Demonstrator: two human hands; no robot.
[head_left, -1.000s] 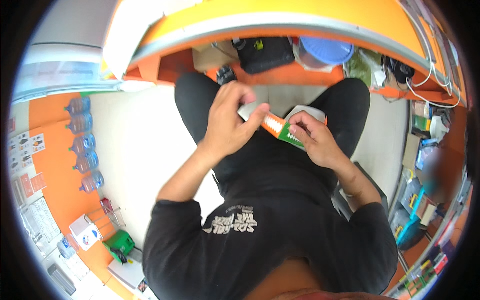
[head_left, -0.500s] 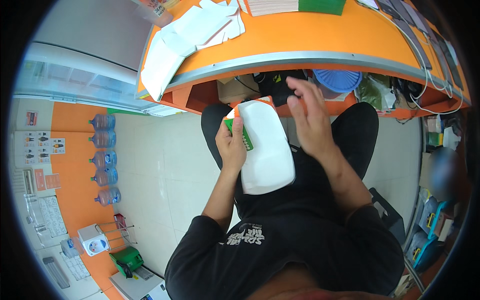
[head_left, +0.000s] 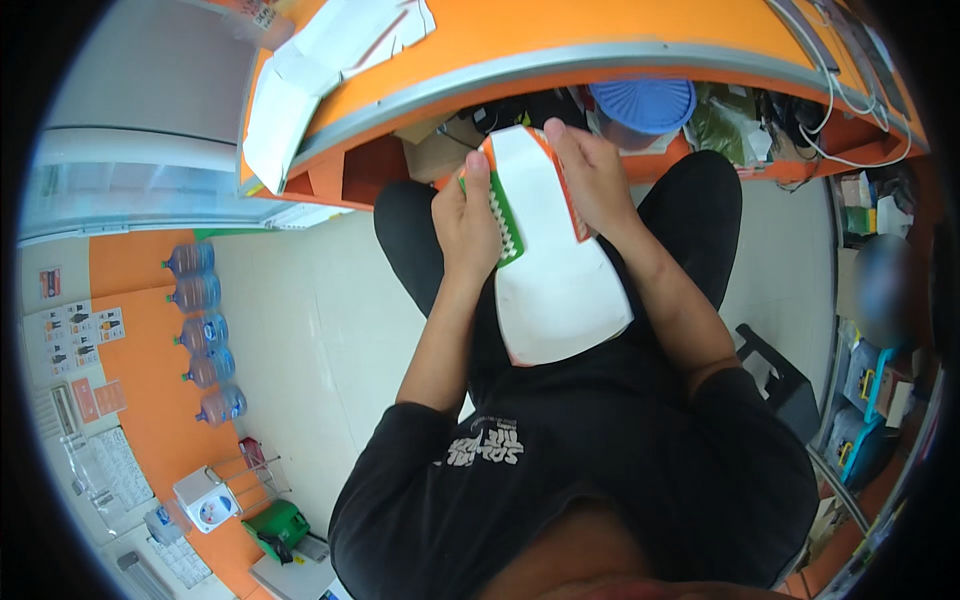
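A partly folded cardboard food box [head_left: 562, 300] is held over my lap, its white inside facing up. My left hand [head_left: 468, 222] is closed on its left side panel, which is green with a white pattern, the thumb lying along the top edge. On the opposite side, my right hand [head_left: 597, 182] grips the orange-edged right panel, thumb near the far corner. Both side panels stand up, while the wide white flap nearest my body lies spread out. The fingers under the box are hidden.
Ahead stands an orange table [head_left: 520, 35] with a metal edge. White unfolded cardboard blanks [head_left: 285, 115] overhang its left corner. Under it sits a tub with a blue lid [head_left: 645, 100]. Several water bottles [head_left: 205, 325] line the left wall; a black chair [head_left: 775, 385] is at the right.
My right hand, open and apart from the box before, now grips its right side. That side panel is now raised. The box has moved slightly away from my body.
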